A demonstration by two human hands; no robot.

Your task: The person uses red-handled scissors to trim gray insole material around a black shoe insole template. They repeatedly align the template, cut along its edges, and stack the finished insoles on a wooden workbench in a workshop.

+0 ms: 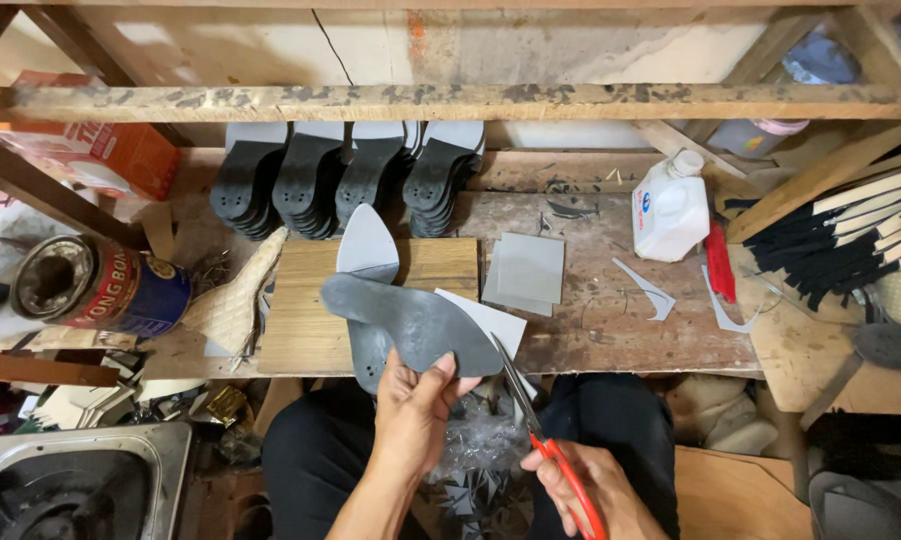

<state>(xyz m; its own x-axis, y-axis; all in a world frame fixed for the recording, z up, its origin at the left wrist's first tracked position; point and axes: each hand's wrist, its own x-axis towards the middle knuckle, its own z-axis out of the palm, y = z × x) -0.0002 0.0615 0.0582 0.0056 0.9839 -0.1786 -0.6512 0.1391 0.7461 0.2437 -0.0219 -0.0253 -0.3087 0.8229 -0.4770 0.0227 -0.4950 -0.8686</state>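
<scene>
Insole (411, 320): dark grey, flat, sole-shaped, scissors (546, 440) touching.

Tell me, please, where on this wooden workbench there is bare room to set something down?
Bare bench lies between the grey square sheets and the white plastic bottle, with only small offcuts. The light wooden board is bare at its left. The back row of black heel pieces is crowded.

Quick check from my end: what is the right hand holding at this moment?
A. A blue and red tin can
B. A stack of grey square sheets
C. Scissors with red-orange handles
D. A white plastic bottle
C: the right hand grips the scissors by their red-orange handles, blades pointing up toward the dark grey sole piece that the left hand holds over the wooden board.
</scene>
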